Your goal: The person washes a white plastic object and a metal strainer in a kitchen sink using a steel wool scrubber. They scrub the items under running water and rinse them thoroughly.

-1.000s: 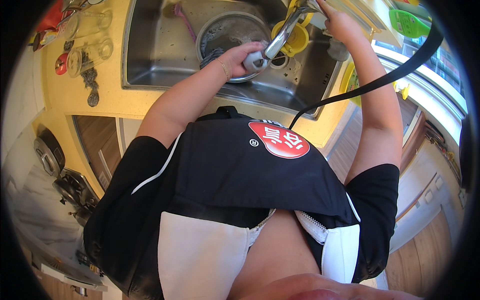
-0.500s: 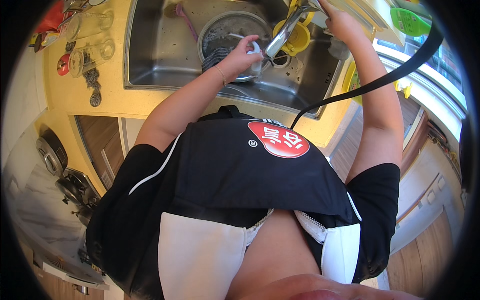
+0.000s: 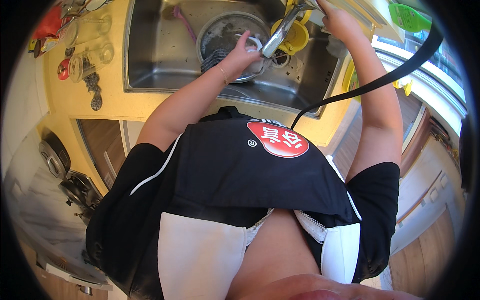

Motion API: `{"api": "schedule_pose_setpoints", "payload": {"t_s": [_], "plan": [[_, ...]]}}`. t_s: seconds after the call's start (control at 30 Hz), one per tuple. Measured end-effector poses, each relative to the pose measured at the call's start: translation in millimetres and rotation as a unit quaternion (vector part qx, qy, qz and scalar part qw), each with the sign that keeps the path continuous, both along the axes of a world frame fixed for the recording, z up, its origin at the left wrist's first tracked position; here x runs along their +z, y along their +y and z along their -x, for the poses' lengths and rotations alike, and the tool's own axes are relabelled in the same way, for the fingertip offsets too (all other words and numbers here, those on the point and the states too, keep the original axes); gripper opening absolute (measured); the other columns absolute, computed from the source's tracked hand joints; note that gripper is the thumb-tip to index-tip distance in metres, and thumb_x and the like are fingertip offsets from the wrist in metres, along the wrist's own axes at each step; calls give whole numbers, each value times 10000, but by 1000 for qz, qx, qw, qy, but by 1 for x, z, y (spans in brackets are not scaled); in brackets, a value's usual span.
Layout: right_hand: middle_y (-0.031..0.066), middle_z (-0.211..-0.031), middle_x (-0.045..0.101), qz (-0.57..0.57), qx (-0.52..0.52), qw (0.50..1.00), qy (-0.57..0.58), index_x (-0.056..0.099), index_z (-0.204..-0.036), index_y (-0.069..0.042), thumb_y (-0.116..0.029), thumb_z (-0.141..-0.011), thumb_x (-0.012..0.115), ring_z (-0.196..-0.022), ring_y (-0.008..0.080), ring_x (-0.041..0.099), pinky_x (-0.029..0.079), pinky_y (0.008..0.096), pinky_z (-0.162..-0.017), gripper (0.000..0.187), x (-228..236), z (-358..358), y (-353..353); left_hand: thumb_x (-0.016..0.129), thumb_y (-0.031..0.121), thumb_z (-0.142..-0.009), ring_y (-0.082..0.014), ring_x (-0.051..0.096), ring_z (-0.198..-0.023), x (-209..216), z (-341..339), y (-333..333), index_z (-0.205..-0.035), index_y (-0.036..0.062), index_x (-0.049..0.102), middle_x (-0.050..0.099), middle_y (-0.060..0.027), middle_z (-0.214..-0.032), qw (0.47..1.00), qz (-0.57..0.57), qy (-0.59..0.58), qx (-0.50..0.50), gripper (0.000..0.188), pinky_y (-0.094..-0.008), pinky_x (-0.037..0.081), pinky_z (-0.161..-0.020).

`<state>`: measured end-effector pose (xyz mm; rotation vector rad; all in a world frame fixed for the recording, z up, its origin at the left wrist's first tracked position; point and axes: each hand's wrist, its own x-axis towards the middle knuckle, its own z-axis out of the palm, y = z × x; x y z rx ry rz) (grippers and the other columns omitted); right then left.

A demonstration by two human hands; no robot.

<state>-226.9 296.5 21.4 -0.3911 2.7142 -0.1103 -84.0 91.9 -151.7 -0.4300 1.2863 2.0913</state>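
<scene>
My left hand (image 3: 241,58) is over the sink, closed round a small white rounded object (image 3: 256,42) with a narrow white part sticking out. Its exact kind is hard to make out. It sits beneath the mouth of the metal faucet (image 3: 281,34), and water seems to run over it. Below lies a round metal basin (image 3: 204,40) of cloudy, sudsy water, with a dark striped cloth (image 3: 214,59) at its near edge. My right hand (image 3: 341,22) is up at the faucet's top end, fingers curled on its handle, partly cut off by the upper frame edge.
The steel sink (image 3: 155,62) also holds a pink brush (image 3: 185,22), a yellow strainer-like cup (image 3: 295,37) and a drain. Glass jars (image 3: 80,65) and a dark scouring pad (image 3: 96,100) lie on the left counter (image 3: 112,102). A green bottle (image 3: 410,19) stands at right; a black strap (image 3: 380,80) crosses before my right arm.
My left hand has turned the white object and shifted it slightly under the faucet's mouth. The faucet spout has swung a little left; my right hand remains at its handle.
</scene>
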Motion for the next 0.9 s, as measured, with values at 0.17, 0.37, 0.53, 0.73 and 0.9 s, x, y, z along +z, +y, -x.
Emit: {"api": "schedule_pose_setpoints", "payload": {"t_s": [0.17, 0.37, 0.53, 0.73, 0.9], "plan": [[229, -1152, 560, 6, -9, 1000, -2, 330, -1399, -150, 14, -732, 452, -981, 382, 568, 457, 422, -827, 697, -4, 0, 3, 643, 45, -712, -248, 558, -1060, 20, -14, -20, -1463, 143, -21, 499, -217, -1259, 987, -150, -8, -55, 1008, -362, 413, -963], [255, -983, 605, -52, -67, 996, -32, 277, -1419, -203, -42, -766, 462, -856, 389, 597, 467, 442, -767, 698, 5, -12, -3, 717, 184, -650, -281, 531, -1110, 32, -22, -31, -1470, 180, 38, 474, -228, -1271, 969, -230, 10, -89, 1065, -392, 446, -937], [245, -918, 611, -20, -60, 998, 9, 278, -1411, -201, -75, -787, 476, -813, 368, 603, 472, 425, -737, 667, -22, -13, 19, 707, 213, -686, -286, 534, -1104, 35, -34, -54, -1471, 192, 72, 497, -222, -1241, 959, -271, 4, -82, 1010, -434, 482, -878], [234, -993, 622, 65, -99, 987, 111, 350, -1353, -101, -384, -826, 598, -917, 398, 604, 484, 432, -795, 647, -110, -11, 70, 618, 222, -808, -277, 571, -1024, 44, -36, -84, -1463, 169, 120, 542, -168, -1178, 926, -377, 15, 30, 825, -448, 510, -815], [231, -932, 647, 129, -266, 942, 158, 427, -1306, -74, -383, -807, 620, -922, 405, 610, 483, 431, -810, 617, -107, -71, 68, 412, 278, -956, -315, 565, -989, 8, -21, -81, -1257, 95, 419, 546, -146, -1129, 963, -89, -139, 212, 352, -490, 508, -812]]}}
